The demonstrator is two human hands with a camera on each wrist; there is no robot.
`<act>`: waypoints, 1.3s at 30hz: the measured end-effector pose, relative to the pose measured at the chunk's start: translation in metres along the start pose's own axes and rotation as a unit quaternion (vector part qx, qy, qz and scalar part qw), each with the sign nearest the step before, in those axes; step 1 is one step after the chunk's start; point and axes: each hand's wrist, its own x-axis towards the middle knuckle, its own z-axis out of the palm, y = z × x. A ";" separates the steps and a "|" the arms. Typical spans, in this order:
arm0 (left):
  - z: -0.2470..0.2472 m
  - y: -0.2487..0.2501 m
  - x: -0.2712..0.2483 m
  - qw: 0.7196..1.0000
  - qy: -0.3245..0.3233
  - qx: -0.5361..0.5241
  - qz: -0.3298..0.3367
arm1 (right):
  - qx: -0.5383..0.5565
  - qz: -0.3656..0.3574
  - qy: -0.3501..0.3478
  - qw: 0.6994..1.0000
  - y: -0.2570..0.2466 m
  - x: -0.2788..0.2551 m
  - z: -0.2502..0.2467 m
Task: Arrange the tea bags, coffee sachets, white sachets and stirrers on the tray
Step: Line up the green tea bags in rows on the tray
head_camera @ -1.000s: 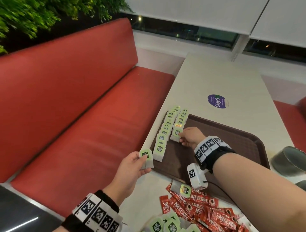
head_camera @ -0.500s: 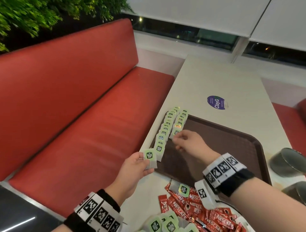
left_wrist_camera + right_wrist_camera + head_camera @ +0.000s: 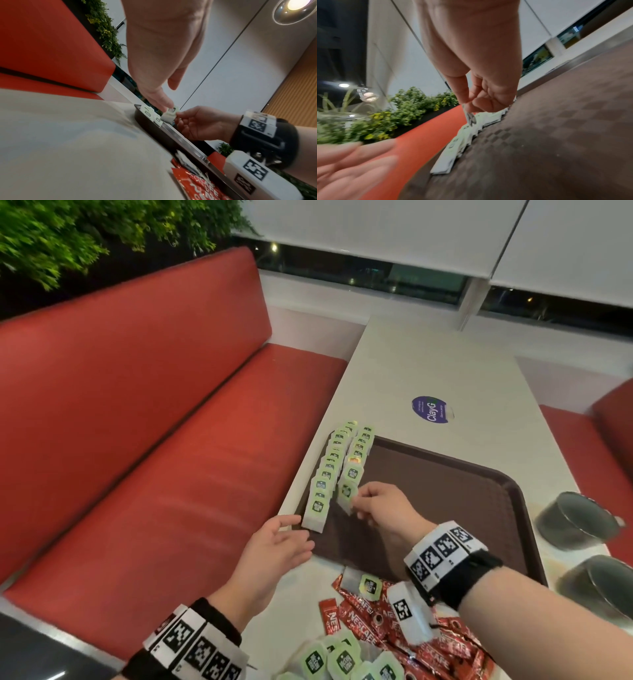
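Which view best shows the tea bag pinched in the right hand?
The left wrist view: the tea bag shows side-on between the right hand's fingertips, above the tray. The head view shows it blurred at the near end of the second row. The right wrist view catches only its edge.

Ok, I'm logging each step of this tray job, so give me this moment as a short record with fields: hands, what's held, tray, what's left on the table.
right hand: right hand pinches a tea bag over the tray's near left part
left hand: left hand open, holding nothing, at the tray's near left corner
tray: brown tray bears two overlapping rows of tea bags along its left edge
left on table: red coffee sachets and loose tea bags
beside tray: two metal cups
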 end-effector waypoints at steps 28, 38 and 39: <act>-0.029 -0.003 -0.005 0.999 0.027 -0.029 0.011 | -0.206 -0.020 0.054 0.977 -0.022 0.031 -0.007; -0.025 -0.016 -0.019 0.993 -0.001 0.117 0.012 | -0.513 -0.081 -0.122 0.846 0.016 -0.095 -0.017; -0.019 -0.017 -0.021 0.986 -0.023 0.165 0.015 | -0.533 -0.084 -0.127 0.833 0.019 -0.097 -0.016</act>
